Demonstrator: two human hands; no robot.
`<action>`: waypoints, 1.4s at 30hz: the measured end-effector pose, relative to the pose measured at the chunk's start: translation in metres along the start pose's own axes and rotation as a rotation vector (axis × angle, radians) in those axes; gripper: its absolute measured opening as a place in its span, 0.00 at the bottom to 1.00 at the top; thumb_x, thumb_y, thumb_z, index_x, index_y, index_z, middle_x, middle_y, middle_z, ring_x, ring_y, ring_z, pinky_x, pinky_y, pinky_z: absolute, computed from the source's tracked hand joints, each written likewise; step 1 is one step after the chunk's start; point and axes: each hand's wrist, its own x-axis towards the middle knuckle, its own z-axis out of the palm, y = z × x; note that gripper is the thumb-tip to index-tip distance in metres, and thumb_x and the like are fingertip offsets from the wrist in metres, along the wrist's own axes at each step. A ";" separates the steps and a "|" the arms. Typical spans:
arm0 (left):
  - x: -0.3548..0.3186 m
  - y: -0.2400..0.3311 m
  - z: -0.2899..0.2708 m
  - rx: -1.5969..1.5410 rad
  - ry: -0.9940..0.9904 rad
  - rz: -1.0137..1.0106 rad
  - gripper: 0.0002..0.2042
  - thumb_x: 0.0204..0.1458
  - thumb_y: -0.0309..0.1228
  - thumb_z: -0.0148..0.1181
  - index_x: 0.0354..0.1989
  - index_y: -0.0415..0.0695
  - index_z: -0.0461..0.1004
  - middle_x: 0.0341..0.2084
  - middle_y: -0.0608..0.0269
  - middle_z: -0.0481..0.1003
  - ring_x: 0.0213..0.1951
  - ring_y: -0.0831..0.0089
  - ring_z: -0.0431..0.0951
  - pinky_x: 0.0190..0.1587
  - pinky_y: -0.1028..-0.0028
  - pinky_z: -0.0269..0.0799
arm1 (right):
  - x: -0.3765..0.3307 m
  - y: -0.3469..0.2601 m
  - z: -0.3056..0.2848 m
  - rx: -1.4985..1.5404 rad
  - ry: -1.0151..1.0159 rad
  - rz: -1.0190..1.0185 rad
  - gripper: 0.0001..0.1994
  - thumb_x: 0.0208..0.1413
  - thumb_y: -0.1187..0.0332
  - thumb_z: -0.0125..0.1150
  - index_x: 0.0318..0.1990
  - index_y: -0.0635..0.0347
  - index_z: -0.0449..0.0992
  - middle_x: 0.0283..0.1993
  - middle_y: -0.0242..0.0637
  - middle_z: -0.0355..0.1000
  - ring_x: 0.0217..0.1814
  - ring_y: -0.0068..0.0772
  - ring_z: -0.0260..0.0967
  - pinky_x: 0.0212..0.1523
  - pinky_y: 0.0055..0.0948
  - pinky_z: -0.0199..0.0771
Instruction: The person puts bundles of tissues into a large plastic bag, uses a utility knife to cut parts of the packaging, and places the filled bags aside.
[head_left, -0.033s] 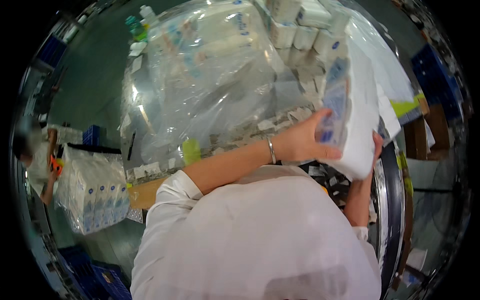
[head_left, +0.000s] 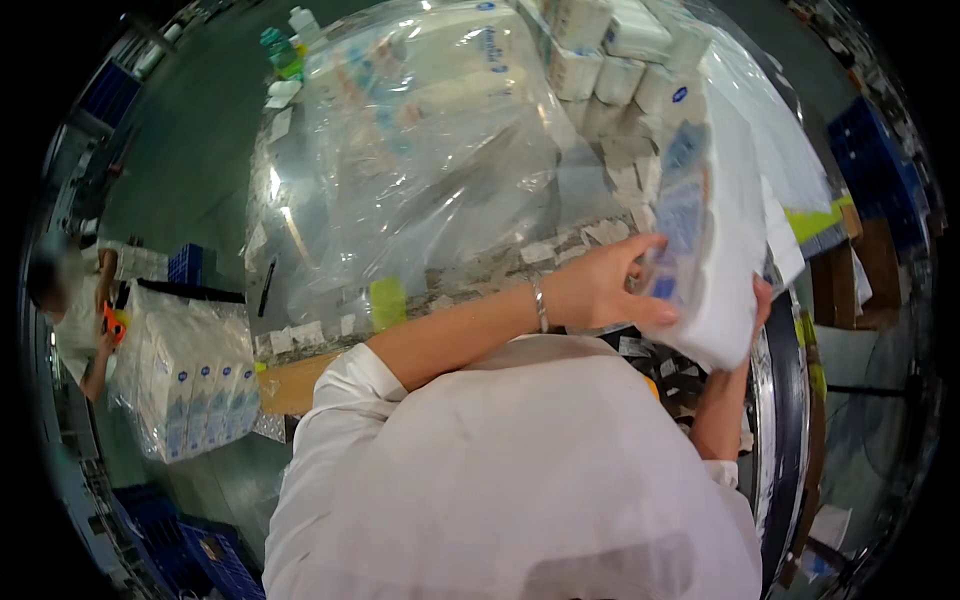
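My left hand [head_left: 600, 290], with a thin bracelet on the wrist, presses its fingers on the near face of a white and blue stack of small cartons [head_left: 705, 230], held upright at the right of the shiny metal table [head_left: 290, 230]. My right hand [head_left: 762, 298] grips the stack from behind and below; only its fingertips show. A big clear plastic bag [head_left: 430, 150] lies crumpled across the table just left of the stack. More white cartons [head_left: 620, 60] are piled at the back.
A wrapped bundle of white and blue cartons [head_left: 190, 370] stands on the floor at the left, beside another person [head_left: 70, 300]. Blue crates [head_left: 185, 262] sit behind it. Bottles [head_left: 285, 45] stand at the table's far corner. Brown cardboard [head_left: 880, 270] is at the right.
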 end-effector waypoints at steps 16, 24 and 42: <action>-0.145 0.027 -0.190 0.626 1.036 0.104 0.09 0.52 0.30 0.50 0.33 0.37 0.74 0.12 0.75 0.59 0.18 0.86 0.60 0.20 0.81 0.56 | 0.034 0.048 0.110 -0.121 -0.760 0.746 0.37 0.37 0.64 0.54 0.59 0.64 0.51 0.52 0.47 0.60 0.51 0.39 0.62 0.52 0.32 0.61; -0.180 0.043 -0.130 1.045 0.913 0.240 0.04 0.45 0.25 0.55 0.30 0.41 0.75 0.17 0.60 0.69 0.18 0.69 0.67 0.21 0.77 0.62 | 0.035 0.086 0.159 -0.231 -0.607 0.467 0.35 0.40 0.64 0.55 0.59 0.60 0.51 0.53 0.45 0.59 0.54 0.39 0.60 0.51 0.34 0.62; -0.162 0.020 -0.122 0.591 0.700 0.571 0.03 0.45 0.23 0.55 0.29 0.38 0.72 0.19 0.57 0.71 0.17 0.63 0.68 0.21 0.74 0.63 | 0.242 0.268 0.359 -1.252 -0.255 -0.484 0.33 0.48 0.64 0.51 0.60 0.65 0.44 0.57 0.54 0.54 0.56 0.49 0.56 0.56 0.33 0.55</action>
